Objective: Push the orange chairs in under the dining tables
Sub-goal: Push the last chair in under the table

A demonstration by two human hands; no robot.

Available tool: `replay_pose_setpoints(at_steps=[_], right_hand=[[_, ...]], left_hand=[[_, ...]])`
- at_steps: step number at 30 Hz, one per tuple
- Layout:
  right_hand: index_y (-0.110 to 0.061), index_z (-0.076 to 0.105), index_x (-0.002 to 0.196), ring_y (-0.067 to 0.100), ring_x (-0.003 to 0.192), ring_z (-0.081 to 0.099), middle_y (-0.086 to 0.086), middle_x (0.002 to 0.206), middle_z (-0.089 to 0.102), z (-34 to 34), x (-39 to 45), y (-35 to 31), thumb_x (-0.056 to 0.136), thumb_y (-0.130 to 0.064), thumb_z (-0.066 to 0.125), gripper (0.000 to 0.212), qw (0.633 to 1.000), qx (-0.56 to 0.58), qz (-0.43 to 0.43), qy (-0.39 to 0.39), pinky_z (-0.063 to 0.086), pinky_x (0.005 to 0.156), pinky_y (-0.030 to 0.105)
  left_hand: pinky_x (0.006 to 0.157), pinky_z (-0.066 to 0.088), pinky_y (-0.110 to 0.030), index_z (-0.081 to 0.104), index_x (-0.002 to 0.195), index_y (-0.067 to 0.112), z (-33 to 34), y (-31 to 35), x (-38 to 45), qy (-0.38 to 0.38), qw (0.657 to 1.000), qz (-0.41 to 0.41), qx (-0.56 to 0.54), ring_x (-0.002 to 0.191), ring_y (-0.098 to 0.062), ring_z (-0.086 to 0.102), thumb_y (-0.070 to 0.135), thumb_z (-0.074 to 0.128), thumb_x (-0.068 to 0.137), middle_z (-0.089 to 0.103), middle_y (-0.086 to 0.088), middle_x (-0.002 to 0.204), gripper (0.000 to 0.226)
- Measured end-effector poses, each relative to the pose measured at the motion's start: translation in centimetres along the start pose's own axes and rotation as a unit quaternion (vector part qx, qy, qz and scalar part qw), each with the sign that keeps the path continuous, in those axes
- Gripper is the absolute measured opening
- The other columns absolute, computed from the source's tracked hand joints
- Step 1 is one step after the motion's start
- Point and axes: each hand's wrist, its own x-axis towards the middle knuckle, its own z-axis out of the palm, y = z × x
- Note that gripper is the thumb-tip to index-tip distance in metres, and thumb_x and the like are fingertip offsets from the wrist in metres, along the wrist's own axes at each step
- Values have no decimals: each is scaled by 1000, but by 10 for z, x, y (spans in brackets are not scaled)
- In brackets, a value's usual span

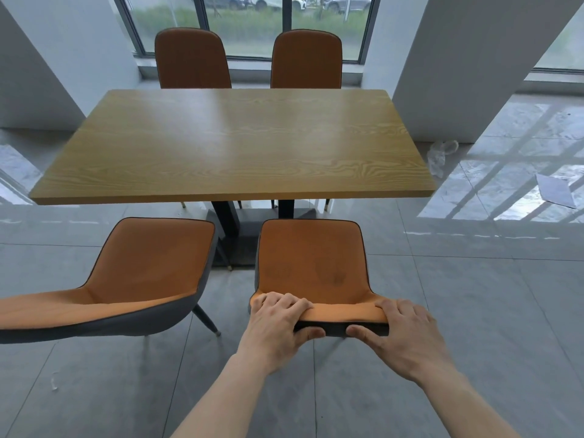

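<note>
So from the head cam I'm looking down at a wooden dining table (234, 143) with four orange chairs around it. Both hands are on the near right chair (311, 257), clamped onto the top edge of its backrest. My left hand (279, 324) has its fingers curled over the top onto the orange front side, thumb pressed against the dark grey back of the rest. The right hand (403, 335) does the same thing at the other end of the backrest: fingers draped over the top, thumb tucked against the grey back. So both are closed around that top edge, neither one spread flat. That chair sits out from the table, its seat front just short of the near table edge and pointing at the black pedestal base (240, 229), with grey tile floor (458, 311) showing all around it. The near left chair (136, 279) is also pulled out, sitting beside the held one and angled off to the left. The two far chairs (192, 60) and (306, 60) are in against the opposite side of the table, only their backrests showing, with the window (249, 23) behind them. There's some crumpled clear plastic (441, 154) and a sheet of paper (556, 191) lying on the floor off to the right.
</note>
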Motion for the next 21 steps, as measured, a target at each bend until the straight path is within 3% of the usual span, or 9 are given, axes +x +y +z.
replay_pose_setpoints(at_steps=[7, 17, 21], right_hand=[[-35, 41, 147, 27, 141, 36, 3, 147, 46, -1, -5, -4, 59, -107, 12, 118, 1000, 6, 12, -9, 28, 122, 44], [-37, 40, 146, 25, 141, 34, 0, 148, 45, 4, -5, -1, 57, -110, 6, 120, 1000, 17, 10, 17, 26, 123, 45], [-38, 23, 159, 30, 158, 10, 5, 167, 26, 4, -3, -2, 53, -112, 3, 130, 1000, 6, 18, -10, 4, 128, 55]], left_hand=[[117, 20, -39, 36, 140, 47, -3, 2, -3, -15, 1000, -15, -6, 130, -12, 33, 82, 28, 87, 47, 20, 138, 65], [114, 23, -37, 36, 142, 46, -4, 3, -4, -15, 1000, -21, -5, 130, -11, 35, 86, 24, 84, 48, 21, 140, 71], [124, 12, -43, 28, 150, 44, -11, 6, -5, -25, 999, -38, 9, 144, -14, 26, 88, 27, 85, 39, 14, 154, 78]])
